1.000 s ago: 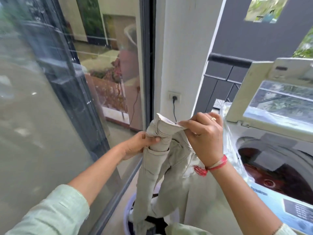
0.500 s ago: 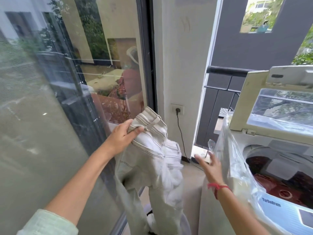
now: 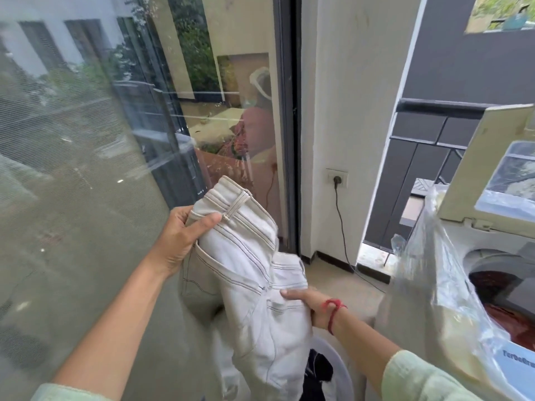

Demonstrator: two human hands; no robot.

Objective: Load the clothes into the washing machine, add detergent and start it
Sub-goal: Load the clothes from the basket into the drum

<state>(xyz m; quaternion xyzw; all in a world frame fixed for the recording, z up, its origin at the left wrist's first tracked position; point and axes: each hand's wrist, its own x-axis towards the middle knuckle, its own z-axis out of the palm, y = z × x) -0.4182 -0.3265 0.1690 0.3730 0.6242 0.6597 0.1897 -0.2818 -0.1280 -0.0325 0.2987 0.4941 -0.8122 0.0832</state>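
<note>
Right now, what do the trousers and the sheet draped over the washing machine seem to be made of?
The trousers: probably cotton denim or twill, off-white, matte, judging by the dark contrast stitching and belt loop. The sheet over the washing machine: thin clear plastic film, glossy, crinkled, see-through.

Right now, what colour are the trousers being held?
Off-white trousers with dark contrast stitching; head view.

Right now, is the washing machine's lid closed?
No, the washing machine's lid stands raised, leaving the drum open below it.
</note>
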